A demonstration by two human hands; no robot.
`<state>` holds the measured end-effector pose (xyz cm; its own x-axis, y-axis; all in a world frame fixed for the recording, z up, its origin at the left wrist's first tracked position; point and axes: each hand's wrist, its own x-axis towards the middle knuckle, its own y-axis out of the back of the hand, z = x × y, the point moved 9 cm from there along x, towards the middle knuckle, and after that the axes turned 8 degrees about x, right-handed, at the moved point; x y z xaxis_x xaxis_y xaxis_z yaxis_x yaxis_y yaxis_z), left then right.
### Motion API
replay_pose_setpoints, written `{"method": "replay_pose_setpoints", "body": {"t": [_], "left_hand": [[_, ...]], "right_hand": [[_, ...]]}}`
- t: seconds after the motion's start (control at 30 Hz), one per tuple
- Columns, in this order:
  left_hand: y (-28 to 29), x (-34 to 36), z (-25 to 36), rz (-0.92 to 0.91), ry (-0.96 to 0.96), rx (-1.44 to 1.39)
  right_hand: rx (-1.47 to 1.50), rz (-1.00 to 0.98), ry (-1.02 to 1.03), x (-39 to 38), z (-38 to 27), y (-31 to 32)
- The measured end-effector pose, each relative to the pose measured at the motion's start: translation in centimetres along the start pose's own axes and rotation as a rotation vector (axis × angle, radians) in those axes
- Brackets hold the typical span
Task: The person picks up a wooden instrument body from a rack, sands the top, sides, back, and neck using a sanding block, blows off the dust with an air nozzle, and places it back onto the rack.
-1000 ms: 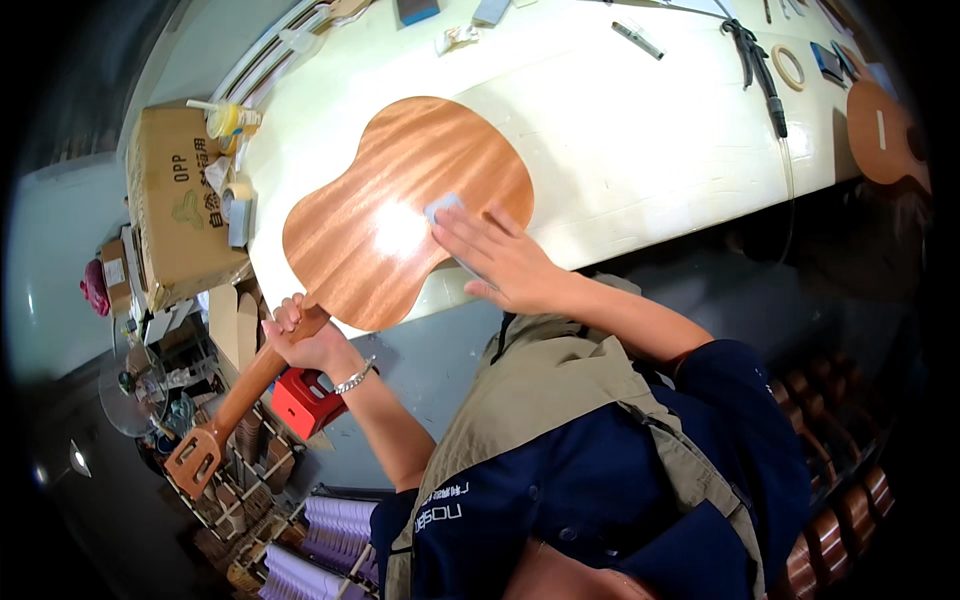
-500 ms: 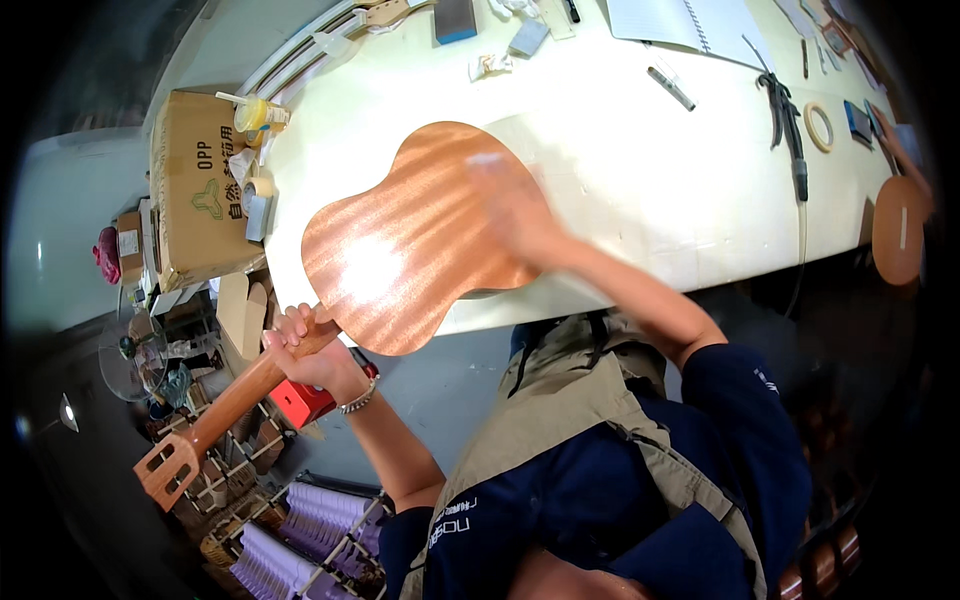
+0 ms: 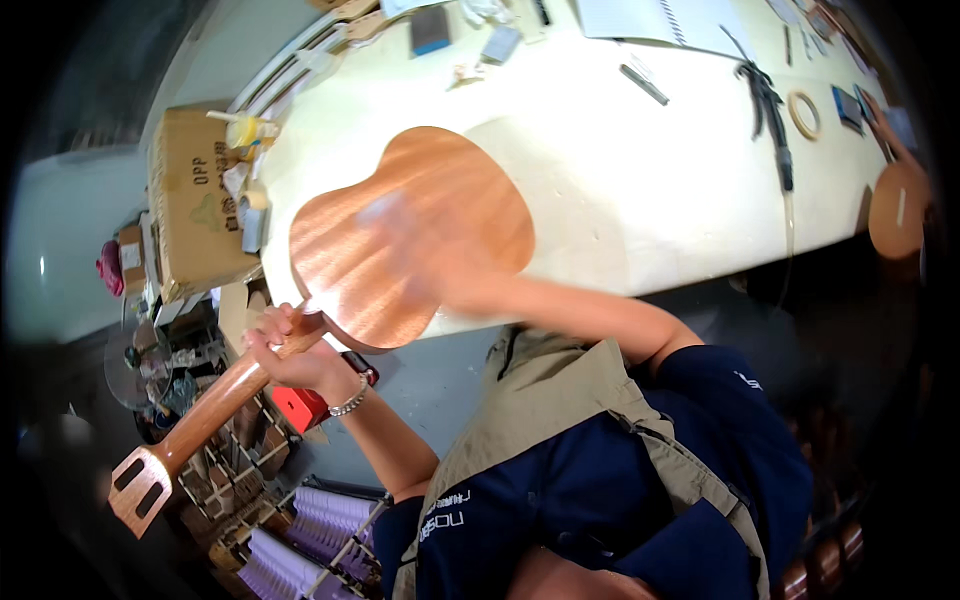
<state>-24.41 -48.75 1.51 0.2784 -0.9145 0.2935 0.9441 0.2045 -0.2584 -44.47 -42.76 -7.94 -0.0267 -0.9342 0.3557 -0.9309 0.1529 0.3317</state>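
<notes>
A reddish-brown wooden ukulele [image 3: 470,190] lies with its flat back up, its body on the pale tabletop. Its neck and slotted headstock [image 3: 140,485] stick out past the table edge toward the lower left. My left hand [image 3: 290,345] is wrapped around the neck near the heel. Over the middle of the body, my right hand [image 3: 425,255] is smeared by motion. A small pale piece [image 3: 380,208], pad or cloth, shows at its fingertips against the wood; its exact kind is too blurred to tell.
At the left stand a cardboard box [image 3: 185,190], a yellow drink cup [image 3: 250,130] and a tape roll [image 3: 252,205]. Farther back lie sanding blocks [image 3: 430,30], a notebook [image 3: 640,20] and a pen [image 3: 643,85]. An air blow gun [image 3: 765,110] and another person's hand [image 3: 890,130] are at the right.
My right hand has swept left across the ukulele's back, from the far right part toward the waist. The view has shifted slightly; my left hand keeps its hold on the neck.
</notes>
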Motion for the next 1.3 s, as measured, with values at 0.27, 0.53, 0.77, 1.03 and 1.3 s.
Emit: {"method": "replay_pose_setpoints", "body": {"t": [0.27,0.53,0.77,1.03,1.3], "left_hand": [[0.3,4.3,-2.3,-0.067,0.027,-0.075],[-9.1,8.8,7.6,-0.465,-0.456,0.149],[-20.3,-11.8,-8.6,-1.475,-0.634,1.107],[-16.6,-18.2,-11.8,-1.450,-1.271,1.241],[-12.7,-6.9,-9.0,-1.360,-0.736,1.231]], "right_hand": [[-0.185,-0.017,-0.361,-11.5,10.8,2.5],[1.454,0.628,-0.300,-16.1,8.5,9.2],[0.511,1.117,-0.333,-24.8,5.9,10.9],[-0.505,0.642,-0.517,-17.0,1.9,7.3],[-0.677,0.116,-0.341,-5.6,2.7,-1.1]]}}
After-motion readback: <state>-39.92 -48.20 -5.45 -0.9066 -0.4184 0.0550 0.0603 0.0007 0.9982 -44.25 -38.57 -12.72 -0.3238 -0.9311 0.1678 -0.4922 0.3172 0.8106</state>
